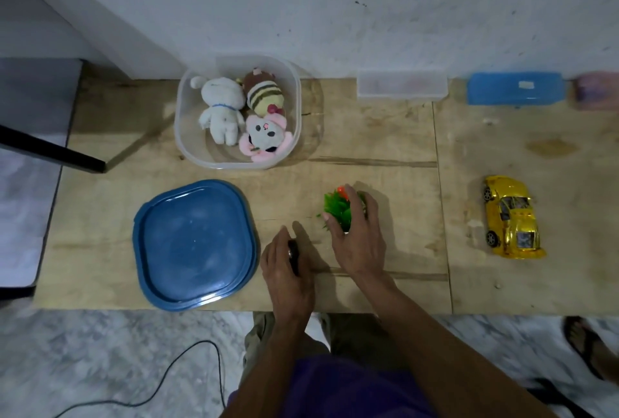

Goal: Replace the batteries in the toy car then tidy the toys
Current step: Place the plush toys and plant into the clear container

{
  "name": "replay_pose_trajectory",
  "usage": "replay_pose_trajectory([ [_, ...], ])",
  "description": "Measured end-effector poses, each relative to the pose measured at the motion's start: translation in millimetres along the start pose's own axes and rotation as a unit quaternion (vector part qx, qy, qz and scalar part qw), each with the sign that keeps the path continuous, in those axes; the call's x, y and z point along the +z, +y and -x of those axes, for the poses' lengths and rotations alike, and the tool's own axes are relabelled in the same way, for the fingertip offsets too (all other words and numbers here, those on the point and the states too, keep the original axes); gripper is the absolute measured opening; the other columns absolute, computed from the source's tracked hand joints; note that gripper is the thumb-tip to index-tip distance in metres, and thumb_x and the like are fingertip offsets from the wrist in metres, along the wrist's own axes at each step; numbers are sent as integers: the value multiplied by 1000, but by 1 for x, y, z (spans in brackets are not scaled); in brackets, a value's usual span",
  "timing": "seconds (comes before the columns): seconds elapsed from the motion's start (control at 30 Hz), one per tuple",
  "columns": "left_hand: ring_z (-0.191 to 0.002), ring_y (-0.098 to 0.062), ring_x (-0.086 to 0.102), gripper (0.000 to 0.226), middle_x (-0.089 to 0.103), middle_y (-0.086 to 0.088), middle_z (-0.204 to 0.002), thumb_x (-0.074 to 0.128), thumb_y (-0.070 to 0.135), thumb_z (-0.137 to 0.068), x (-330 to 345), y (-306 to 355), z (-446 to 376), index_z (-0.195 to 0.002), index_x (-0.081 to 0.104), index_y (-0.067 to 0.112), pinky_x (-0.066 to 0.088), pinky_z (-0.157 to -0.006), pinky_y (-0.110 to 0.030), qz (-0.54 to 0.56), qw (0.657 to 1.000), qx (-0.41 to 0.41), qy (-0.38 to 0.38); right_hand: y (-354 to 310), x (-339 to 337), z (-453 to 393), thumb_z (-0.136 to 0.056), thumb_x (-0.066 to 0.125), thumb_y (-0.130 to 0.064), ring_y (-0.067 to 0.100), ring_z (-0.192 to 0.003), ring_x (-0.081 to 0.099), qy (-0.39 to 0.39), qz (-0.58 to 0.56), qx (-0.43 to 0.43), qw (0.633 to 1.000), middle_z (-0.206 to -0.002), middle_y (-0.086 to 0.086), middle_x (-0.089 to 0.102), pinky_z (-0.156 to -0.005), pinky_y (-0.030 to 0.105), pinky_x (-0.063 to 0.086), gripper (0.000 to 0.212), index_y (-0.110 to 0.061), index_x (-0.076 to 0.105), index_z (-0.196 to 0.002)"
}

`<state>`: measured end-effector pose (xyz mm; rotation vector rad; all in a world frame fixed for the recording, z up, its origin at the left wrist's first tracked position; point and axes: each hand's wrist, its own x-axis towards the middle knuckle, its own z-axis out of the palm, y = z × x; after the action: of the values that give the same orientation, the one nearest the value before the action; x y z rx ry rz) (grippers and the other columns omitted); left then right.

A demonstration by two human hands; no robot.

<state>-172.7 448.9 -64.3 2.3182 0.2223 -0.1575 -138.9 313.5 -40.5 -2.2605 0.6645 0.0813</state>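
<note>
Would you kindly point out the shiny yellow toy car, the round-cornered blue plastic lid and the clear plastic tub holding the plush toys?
shiny yellow toy car (511,216): head view, on its roof.
round-cornered blue plastic lid (196,245): head view, on its flat centre.
clear plastic tub (294,82): head view, on its right rim.

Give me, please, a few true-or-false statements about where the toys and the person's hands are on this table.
1. Three soft toys lie in the clear tub. True.
2. The blue lid is on the tub. False: it lies on the table in front of the tub.
3. The right hand grips the green toy. True.
4. The yellow toy car is in the left hand. False: it sits alone, far right; that hand holds a small dark object.
</note>
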Motion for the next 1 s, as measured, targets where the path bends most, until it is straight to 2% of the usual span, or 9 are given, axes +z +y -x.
replay_pose_trajectory([
  [0.1,-132,-17,44,57,49,7,-137,66,12,-95,-14,14,-7,-148,44,15,42,-108,-39,52,998,-6,36,-7,-6,-2,-95,58,-53,23,-130,49,23,-38,-9,999,-152,-1,33,-89,47,55,61,-43,30,-148],
  [0.2,-131,-20,50,56,51,6,-137,66,17,-96,-35,33,-28,-148,45,17,45,-107,-44,91,993,11,75,-32,-13,-10,-93,61,-50,18,-123,52,62,-92,-34,993,-146,3,38,-89,38,53,63,-34,36,-149],
  [0.4,-122,-23,61,54,62,-3,-137,68,33,-94,-95,69,-122,-144,51,22,54,-97,-47,172,975,9,140,-125,-6,-58,-93,68,-38,8,-117,50,108,-167,-101,975,-139,7,45,-85,-3,35,60,-19,46,-145],
  [0.47,-119,-16,64,52,65,-1,-133,69,34,-93,-112,76,-159,-142,54,21,56,-94,-42,190,969,15,156,-155,4,-75,-94,67,-39,9,-117,49,96,-169,-115,974,-137,7,45,-87,4,38,60,-19,44,-146],
  [0.53,-106,14,58,43,61,19,-116,70,17,-93,-124,85,-191,-134,61,11,52,-88,-15,184,968,40,164,-178,20,-92,-95,64,-41,16,-121,51,72,-155,-110,979,-138,7,45,-91,21,44,59,-23,42,-147],
  [0.6,-88,22,52,34,55,25,-98,68,4,-91,-130,86,-217,-126,66,5,38,-76,5,154,973,69,157,-192,37,-106,-96,61,-44,19,-125,51,52,-149,-83,984,-140,5,44,-95,34,48,58,-28,40,-148],
  [0.83,-65,-14,55,13,63,-2,-73,54,-2,-92,-113,42,-282,-85,61,6,42,-60,-25,76,991,82,70,-210,94,-144,-106,31,-47,25,-138,39,12,-109,5,994,-149,5,41,-111,46,38,49,-32,34,-152],
  [0.9,-73,-21,56,18,64,-5,-81,47,3,-100,-109,36,-281,-89,60,8,43,-65,-32,69,993,82,56,-209,96,-142,-107,26,-44,26,-138,40,19,-87,8,996,-148,5,45,-112,48,37,48,-28,42,-149],
  [1.0,-85,-20,58,22,66,-6,-95,40,12,-106,-108,42,-275,-104,62,9,37,-72,-25,74,994,61,54,-201,90,-139,-107,31,-40,24,-128,46,26,-26,-19,999,-141,2,54,-105,44,42,42,-28,52,-142],
])
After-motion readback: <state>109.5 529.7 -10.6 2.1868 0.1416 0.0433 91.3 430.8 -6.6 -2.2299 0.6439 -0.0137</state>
